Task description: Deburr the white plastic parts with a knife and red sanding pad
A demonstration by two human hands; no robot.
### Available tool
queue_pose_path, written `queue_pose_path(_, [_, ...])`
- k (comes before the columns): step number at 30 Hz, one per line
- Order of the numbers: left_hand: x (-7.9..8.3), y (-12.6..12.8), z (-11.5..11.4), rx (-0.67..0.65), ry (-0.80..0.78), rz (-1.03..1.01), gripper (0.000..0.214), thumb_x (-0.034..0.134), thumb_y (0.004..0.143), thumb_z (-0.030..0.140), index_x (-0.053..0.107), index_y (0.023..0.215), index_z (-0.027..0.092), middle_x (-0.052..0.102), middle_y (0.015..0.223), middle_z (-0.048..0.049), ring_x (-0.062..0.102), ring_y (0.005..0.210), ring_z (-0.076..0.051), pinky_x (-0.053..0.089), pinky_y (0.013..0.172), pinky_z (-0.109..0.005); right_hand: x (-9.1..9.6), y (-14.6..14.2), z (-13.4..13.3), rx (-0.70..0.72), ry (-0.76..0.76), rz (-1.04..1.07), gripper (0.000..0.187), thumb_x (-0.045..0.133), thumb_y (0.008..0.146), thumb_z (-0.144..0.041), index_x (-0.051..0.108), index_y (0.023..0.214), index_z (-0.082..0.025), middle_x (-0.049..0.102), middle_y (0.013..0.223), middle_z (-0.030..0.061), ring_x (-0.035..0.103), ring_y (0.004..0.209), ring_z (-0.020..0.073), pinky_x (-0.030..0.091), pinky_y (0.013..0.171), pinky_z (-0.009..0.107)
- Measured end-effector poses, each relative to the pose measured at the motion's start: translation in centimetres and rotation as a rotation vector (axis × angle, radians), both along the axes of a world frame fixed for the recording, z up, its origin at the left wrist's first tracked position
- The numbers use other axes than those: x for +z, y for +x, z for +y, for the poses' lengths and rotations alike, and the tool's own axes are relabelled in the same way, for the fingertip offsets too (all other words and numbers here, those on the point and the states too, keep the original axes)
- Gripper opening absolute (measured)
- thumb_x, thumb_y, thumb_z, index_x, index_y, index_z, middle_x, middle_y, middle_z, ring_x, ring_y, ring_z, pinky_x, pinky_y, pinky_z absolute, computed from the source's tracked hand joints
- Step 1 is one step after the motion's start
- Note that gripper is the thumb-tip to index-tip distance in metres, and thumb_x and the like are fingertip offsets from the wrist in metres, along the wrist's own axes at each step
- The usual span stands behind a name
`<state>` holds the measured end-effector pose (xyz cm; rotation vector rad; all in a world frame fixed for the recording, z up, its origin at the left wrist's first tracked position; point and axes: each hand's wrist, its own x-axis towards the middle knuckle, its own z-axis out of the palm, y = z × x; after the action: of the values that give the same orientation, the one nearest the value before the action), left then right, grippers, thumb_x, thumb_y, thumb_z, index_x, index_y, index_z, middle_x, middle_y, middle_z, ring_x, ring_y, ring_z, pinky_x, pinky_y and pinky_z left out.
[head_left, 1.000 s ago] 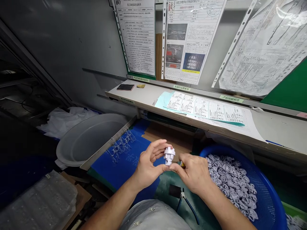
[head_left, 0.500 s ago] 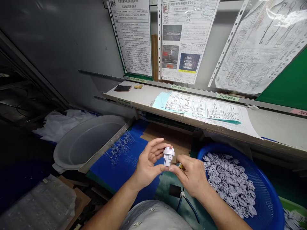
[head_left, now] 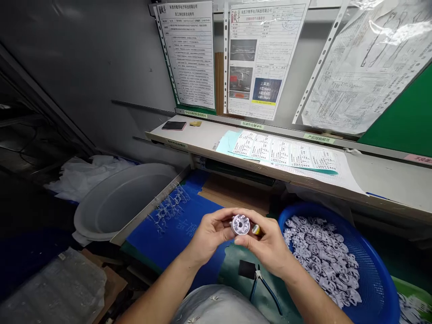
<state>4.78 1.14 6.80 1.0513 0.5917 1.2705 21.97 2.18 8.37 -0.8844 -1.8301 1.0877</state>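
Head view, bench entry.

"Hands?"

"Two. Left hand (head_left: 211, 234) curled around one white moulded plastic part (head_left: 240, 224), held between both hands; right hand (head_left: 266, 245) closed against it, also pinching one yellow-tipped item (head_left: 256, 230)."

"Room around them?"

"Open space above the hands, up to the front edge of the shelf (head_left: 270, 180). Left of the left hand, one blue mat (head_left: 162, 243) with a heap of clear plastic sprues (head_left: 168, 209), uncounted."

"Right and below?"

"Right of the right hand, one blue basket (head_left: 381, 265) of white parts (head_left: 320, 256), too many to count. Below it, one pair of blue-handled pliers (head_left: 261, 288). Farther left of the mat, one grey tub (head_left: 118, 202)."
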Motion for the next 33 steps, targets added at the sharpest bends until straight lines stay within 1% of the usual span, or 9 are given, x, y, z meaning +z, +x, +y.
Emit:
queue_pose_path(2, [-0.3,-0.2,0.2,0.088,-0.028,-0.032,0.029,0.084,0.072,0.025,0.078,0.099,0.019,0.076,0.091,-0.0062,0.067,0.082,-0.016,0.054,0.077,-0.023,0.1,0.6,0.3,-0.012,0.063,-0.06,0.042,0.064,0.088,-0.047,0.06,0.127,-0.032,0.068,0.105,-0.0001,0.06,0.078,0.0142,0.043,0.066,0.024])
queue_pose_path(5, [-0.5,-0.6,0.3,0.179,-0.058,-0.089,0.03,0.089,0.065,0.023,0.08,0.093,0.018,0.075,0.083,-0.0043,0.064,0.067,-0.012,0.053,0.063,-0.02,0.4,1.7,0.9,-0.101,0.171,-0.139,0.029,0.043,0.101,-0.042,0.065,0.114,-0.028,0.066,0.091,0.0002,0.057,0.074,0.0132,0.041,0.067,0.025])
queue_pose_path(7, [-0.6,-0.9,0.3,0.189,-0.087,-0.127,0.031,0.091,0.061,0.023,0.08,0.09,0.019,0.075,0.079,-0.0034,0.064,0.062,-0.012,0.053,0.059,-0.021,0.7,2.2,1.1,-0.158,0.231,-0.193,0.031,0.039,0.103,-0.037,0.067,0.097,-0.024,0.061,0.082,0.0001,0.055,0.07,0.012,0.039,0.064,0.024])
queue_pose_path(9, [-0.8,-1.1,0.4,0.184,-0.121,-0.153,0.031,0.093,0.057,0.023,0.081,0.085,0.021,0.075,0.078,-0.0029,0.065,0.061,-0.013,0.054,0.059,-0.023,0.9,2.4,1.1,-0.159,0.314,-0.296,0.028,0.04,0.103,-0.033,0.064,0.096,-0.022,0.059,0.082,0.0003,0.054,0.069,0.0111,0.037,0.062,0.024])
queue_pose_path(12, [-1.1,-1.2,0.7,0.172,-0.157,-0.173,0.032,0.095,0.051,0.022,0.081,0.081,0.021,0.077,0.078,-0.0021,0.065,0.063,-0.012,0.055,0.059,-0.022,1.4,2.1,1.0,-0.175,0.583,-0.528,0.029,0.04,0.103,-0.035,0.061,0.088,-0.02,0.056,0.075,-0.0001,0.05,0.064,0.0114,0.03,0.059,0.027])
queue_pose_path(15, [-1.1,-1.0,0.9,0.15,-0.168,-0.17,0.031,0.095,0.05,0.018,0.081,0.077,0.021,0.077,0.076,-0.0009,0.066,0.067,-0.011,0.054,0.064,-0.018,2.0,1.6,1.1,-0.265,0.893,-0.717,0.044,0.046,0.097,-0.052,0.052,0.068,-0.02,0.048,0.064,-0.0008,0.04,0.057,0.0133,0.021,0.058,0.032])
queue_pose_path(18, [-0.9,-1.0,1.0,0.114,-0.148,-0.141,0.029,0.094,0.051,0.017,0.081,0.077,0.021,0.077,0.076,-0.0007,0.066,0.068,-0.01,0.052,0.063,-0.016,2.7,1.5,1.6,-0.263,1.043,-0.801,0.052,0.04,0.096,-0.062,0.05,0.066,-0.021,0.049,0.062,0.0,0.038,0.058,0.0148,0.018,0.059,0.033])
queue_pose_path(26, [-0.6,-1.1,1.1,0.135,-0.05,-0.049,0.026,0.091,0.057,0.014,0.081,0.079,0.023,0.075,0.077,-0.0014,0.065,0.068,-0.012,0.052,0.062,-0.02,3.0,1.6,1.9,-0.194,1.111,-0.892,0.055,0.029,0.099,-0.06,0.052,0.067,-0.021,0.051,0.059,0.0003,0.034,0.055,0.0168,0.012,0.059,0.034])
queue_pose_path(33, [-0.7,-1.0,1.3,0.207,0.065,0.052,0.024,0.088,0.061,0.012,0.082,0.082,0.023,0.075,0.08,-0.0039,0.066,0.072,-0.015,0.054,0.063,-0.022,2.6,1.8,1.2,-0.163,0.964,-0.926,0.049,0.035,0.101,-0.052,0.056,0.069,-0.02,0.054,0.059,0.0003,0.038,0.053,0.0156,0.012,0.058,0.034])
